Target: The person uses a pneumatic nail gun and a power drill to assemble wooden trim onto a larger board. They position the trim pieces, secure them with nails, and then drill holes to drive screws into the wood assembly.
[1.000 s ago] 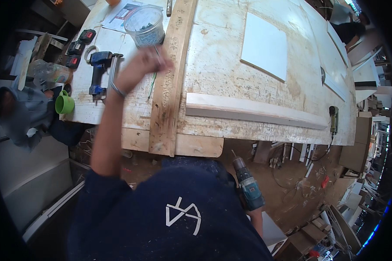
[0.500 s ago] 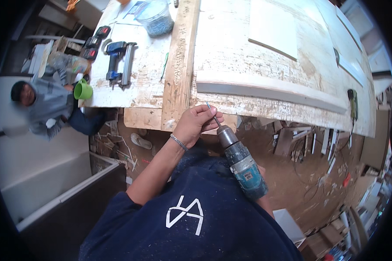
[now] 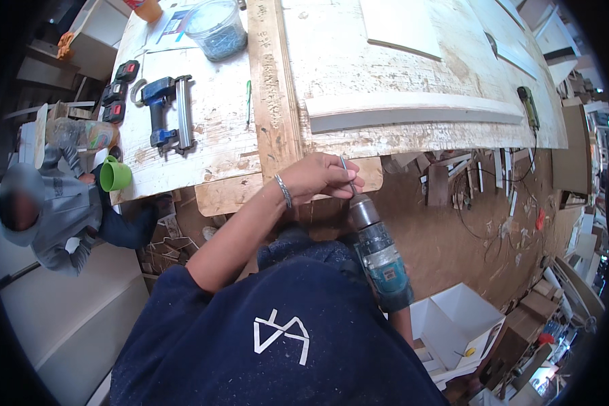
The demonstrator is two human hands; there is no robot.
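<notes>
Teal drill points toward the surface's near edge, the right hand, mostly hidden, clamped on it; left hand pinches the slim bit near that edge. Best keep bit and chuck aligned.

Shirt: dark navy, loose, soft-looking cloth, scattered with small pale specks.
Chest emblem: thin white strips forming a triangle joined to a bent, angular line, well inside the shirt's edges.
Left sleeve: short, the same navy, its edge near the elbow.
Left wrist: a silver-coloured bracelet that looks like linked chain.
Left hand: bare.
Right forearm: bare where visible.
Lower clothing: dark blue, speckled pale.
</notes>
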